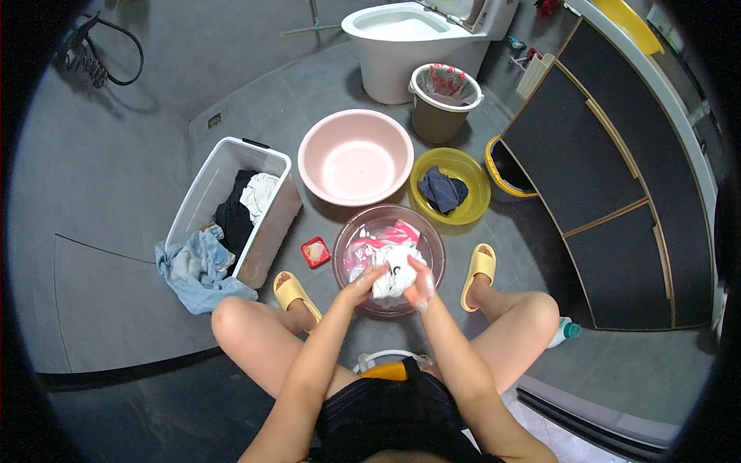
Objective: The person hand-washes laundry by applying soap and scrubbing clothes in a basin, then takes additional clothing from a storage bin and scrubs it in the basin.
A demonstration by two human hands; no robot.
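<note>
Between my hands is a bunched white cloth (394, 272) with a dark printed mark, held over a brown basin (437, 239). My left hand (366, 283) grips its left side, fingers closed on the fabric. On the other side my right hand (421, 285) is closed on it too, with white suds on the thumb side and wrist. Inside the basin, beyond the cloth, lies a pink and white cloth (400, 233) in water. A small red dish (316, 252) with a pale bar of soap in it stands on the floor left of the basin.
A pink basin (309, 166) and a yellow-green basin (480, 181) with a dark cloth stand beyond. At left is a clear bin (266, 231) of clothes, with jeans (201, 270) over its edge. Farther off are a waste bin (436, 119) and toilet (386, 65); a dark cabinet (575, 147) is right.
</note>
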